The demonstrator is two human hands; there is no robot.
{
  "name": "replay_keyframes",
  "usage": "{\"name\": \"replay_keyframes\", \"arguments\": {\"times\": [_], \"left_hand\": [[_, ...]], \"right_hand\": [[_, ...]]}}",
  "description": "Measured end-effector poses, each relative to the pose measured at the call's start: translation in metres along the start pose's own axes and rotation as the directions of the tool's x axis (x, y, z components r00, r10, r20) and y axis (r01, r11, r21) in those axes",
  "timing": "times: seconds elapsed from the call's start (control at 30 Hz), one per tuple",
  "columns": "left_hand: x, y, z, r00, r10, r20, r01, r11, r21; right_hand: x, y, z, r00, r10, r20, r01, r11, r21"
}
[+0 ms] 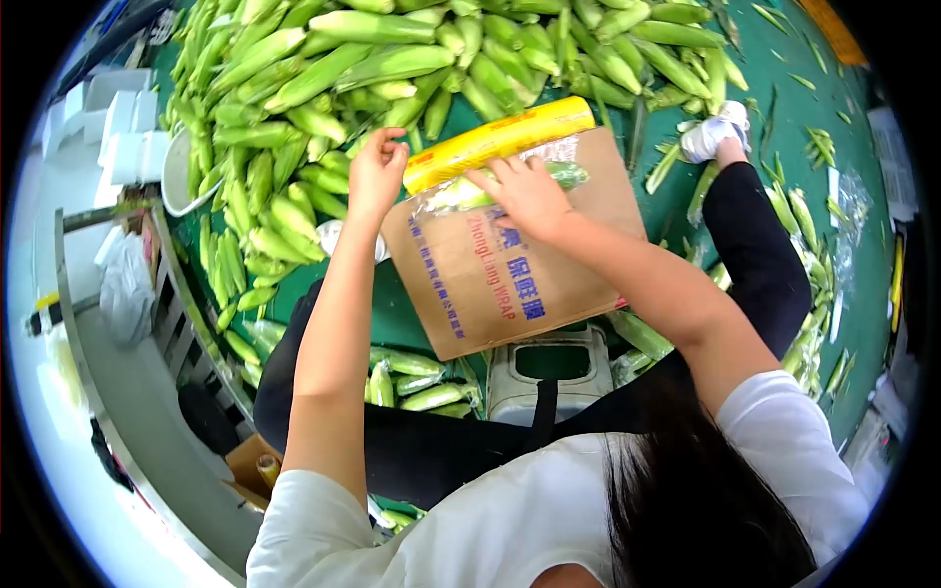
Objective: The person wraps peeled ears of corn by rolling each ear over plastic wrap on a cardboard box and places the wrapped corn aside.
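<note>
The right hand is lying palm down with its fingers spread, resting over an ear of corn rather than clenching it. The ear is lying crosswise in clear plastic film on a piece of cardboard, just below a yellow roll of wrap, with both its ends showing past the hand. The left hand is hovering at the left end of the roll, its fingers curling; from here I can't tell whether it is pinching any film. The roll is lying slantwise along the far edge of the cardboard, which is showing blue and red print and tilting between the person's spread knees. Its near edge is overlapping a pale plastic stool. Some ears in clear film are lying to the left of the stool. Beyond the roll, a big heap of green corn is spreading over the green floor, with a white basin standing at its left side. A white shoe is resting to the right, near loose husks, and a metal frame is standing on the left.
</note>
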State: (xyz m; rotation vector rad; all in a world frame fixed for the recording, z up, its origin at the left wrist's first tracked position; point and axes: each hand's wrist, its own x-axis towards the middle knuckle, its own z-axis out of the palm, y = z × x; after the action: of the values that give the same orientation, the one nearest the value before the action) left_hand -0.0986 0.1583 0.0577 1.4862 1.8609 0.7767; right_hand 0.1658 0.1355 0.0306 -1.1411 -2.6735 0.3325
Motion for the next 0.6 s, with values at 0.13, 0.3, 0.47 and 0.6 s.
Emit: {"name": "replay_keyframes", "arguments": {"times": [0.13,0.3,0.47,0.6], "left_hand": [[-0.001,0.054,0.060,0.902,0.314,0.298,-0.260,0.943,-0.207],[-0.042,0.034,0.152,0.592,0.489,0.640,-0.749,0.626,0.214],[-0.097,0.041,0.165,0.502,0.521,0.690,-0.860,0.387,0.333],[-0.105,0.042,0.163,0.500,0.564,0.657,-0.850,0.463,0.250]], "right_hand": [[-0.002,0.001,-0.009,0.949,0.015,0.316,-0.084,0.975,0.205],[-0.044,-0.001,-0.021,0.792,-0.194,0.579,-0.112,0.886,0.450],[-0.069,-0.019,-0.009,0.460,-0.385,0.800,-0.221,0.823,0.523],[-0.142,-0.059,-0.072,0.186,-0.738,0.649,-0.645,0.407,0.647]]}}
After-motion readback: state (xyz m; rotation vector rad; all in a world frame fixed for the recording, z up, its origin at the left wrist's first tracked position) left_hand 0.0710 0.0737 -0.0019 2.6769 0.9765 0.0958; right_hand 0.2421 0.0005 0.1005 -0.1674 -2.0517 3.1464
